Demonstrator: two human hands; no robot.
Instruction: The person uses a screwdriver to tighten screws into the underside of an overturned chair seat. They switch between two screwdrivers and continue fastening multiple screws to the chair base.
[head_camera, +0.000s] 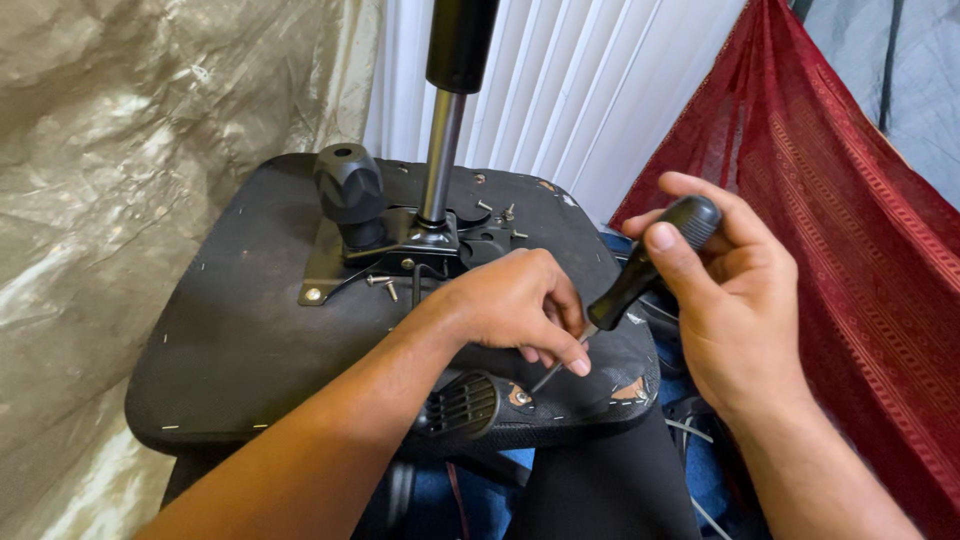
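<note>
An upturned office chair seat (240, 340) lies before me, its black underside facing up. My right hand (735, 300) grips the black handle of a screwdriver (650, 265). The screwdriver's tip rests on a screw (520, 397) near the seat's front edge, beside a black ribbed armrest bracket (462, 405). My left hand (520, 305) pinches the screwdriver's metal shaft near the tip. At the seat's centre sits a metal mechanism plate (330, 270) with a black knob (350, 190) and an upright gas cylinder (445, 150).
Loose screws (382, 285) lie on the seat near the mechanism plate, with more (500, 212) behind it. Crinkled beige plastic sheeting (120, 180) hangs at the left, white vertical blinds (590, 90) at the back, and a red patterned cloth (840, 220) at the right.
</note>
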